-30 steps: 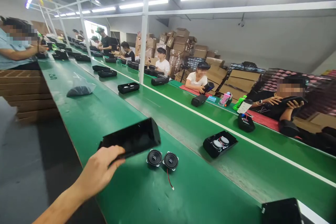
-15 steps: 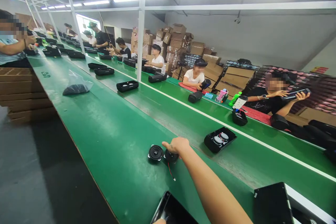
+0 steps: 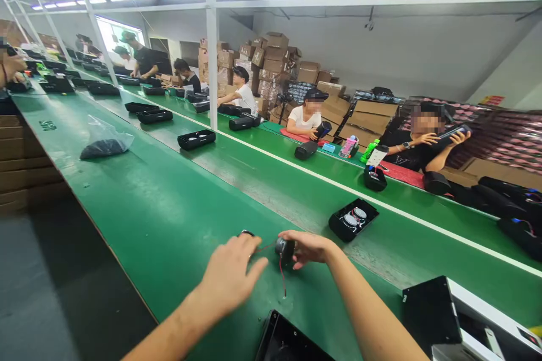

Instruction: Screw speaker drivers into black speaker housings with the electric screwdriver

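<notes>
My right hand grips a small round speaker driver, tipped on its edge with the metal back facing left. From it a thin red wire hangs to a small white plug on the green worktop. Over the second speaker driver reaches my left hand, its thumb spread away from the fingers; most of that driver is hidden beneath. A red wire runs between the two drivers. Close to me at the bottom lies a black speaker housing, touched by neither hand.
Beyond my hands, a black housing with two drivers sits on the conveyor belt. A black and white box-like fixture stands at the lower right. A plastic bag lies at left. Co-workers sit across the line, by a white post.
My left hand has come off the black housing and moved up to the left driver. My right hand has tipped the other driver up from lying flat. The view has shifted slightly.
</notes>
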Demonstrator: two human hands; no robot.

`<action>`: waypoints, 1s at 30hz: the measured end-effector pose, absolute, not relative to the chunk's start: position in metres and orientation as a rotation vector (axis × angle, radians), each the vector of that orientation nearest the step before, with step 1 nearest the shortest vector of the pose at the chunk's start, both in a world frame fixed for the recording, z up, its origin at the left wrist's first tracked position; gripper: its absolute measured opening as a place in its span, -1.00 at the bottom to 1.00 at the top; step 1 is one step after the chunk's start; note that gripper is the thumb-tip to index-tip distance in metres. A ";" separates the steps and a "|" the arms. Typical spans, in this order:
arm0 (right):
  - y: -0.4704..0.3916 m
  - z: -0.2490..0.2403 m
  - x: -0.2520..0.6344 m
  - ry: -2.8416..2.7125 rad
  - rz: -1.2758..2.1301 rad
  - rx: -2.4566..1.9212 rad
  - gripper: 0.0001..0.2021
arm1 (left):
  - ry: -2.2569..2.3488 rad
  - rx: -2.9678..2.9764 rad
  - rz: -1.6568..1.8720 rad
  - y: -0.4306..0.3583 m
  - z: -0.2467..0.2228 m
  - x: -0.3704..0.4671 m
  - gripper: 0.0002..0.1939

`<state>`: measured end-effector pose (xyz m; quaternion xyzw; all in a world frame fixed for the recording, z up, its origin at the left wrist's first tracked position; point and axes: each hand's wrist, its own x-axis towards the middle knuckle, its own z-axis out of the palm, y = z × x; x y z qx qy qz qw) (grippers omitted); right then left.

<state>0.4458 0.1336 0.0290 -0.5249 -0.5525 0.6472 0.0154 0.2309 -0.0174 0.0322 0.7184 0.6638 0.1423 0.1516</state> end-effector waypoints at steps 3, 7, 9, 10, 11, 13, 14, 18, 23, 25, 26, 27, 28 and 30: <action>0.114 0.027 0.486 -1.445 2.050 -1.342 -0.52 | 2.115 1.889 0.253 0.026 0.032 0.213 -0.23; 0.084 0.014 0.530 -1.233 1.893 -1.165 -0.45 | 2.128 1.828 0.109 0.051 0.013 0.220 -0.18; 0.069 0.004 0.546 -1.185 1.764 -1.162 -0.43 | 2.126 1.815 0.105 0.052 0.005 0.226 -0.31; 0.061 -0.001 0.554 -1.178 1.695 -1.171 -0.43 | 2.115 1.812 0.120 0.051 0.003 0.226 -0.36; 0.053 -0.006 0.560 -1.182 1.624 -1.186 -0.45 | 2.091 1.808 0.145 0.050 0.003 0.226 -0.40; 0.037 -0.014 0.572 -1.220 1.473 -1.231 -0.48 | 1.986 1.796 0.218 0.047 0.005 0.222 -0.44; 0.030 -0.018 0.576 -1.253 1.393 -1.259 -0.49 | 1.902 1.786 0.257 0.045 0.008 0.219 -0.44; 0.008 -0.027 0.587 -1.460 1.092 -1.393 -0.53 | 1.479 1.645 0.290 0.042 0.020 0.206 -0.27; -0.007 -0.034 0.592 -1.749 0.818 -1.535 -0.80 | 1.182 1.407 0.119 0.050 0.023 0.195 -0.10; -0.010 -0.038 0.595 -1.827 0.771 -1.599 -0.79 | 1.147 1.357 0.028 0.056 0.023 0.192 -0.06; -0.012 -0.039 0.597 -1.857 0.755 -1.634 -0.71 | 1.133 1.342 -0.023 0.059 0.023 0.191 -0.06; -0.013 -0.040 0.598 -1.882 0.743 -1.667 -0.61 | 1.126 1.336 -0.074 0.061 0.024 0.190 -0.07; -0.013 -0.040 0.598 -1.905 0.734 -1.697 -0.51 | 1.129 1.336 -0.123 0.064 0.025 0.190 -0.09; -0.013 -0.039 0.598 -1.944 0.718 -1.739 -0.38 | 1.179 1.353 -0.217 0.068 0.025 0.191 -0.14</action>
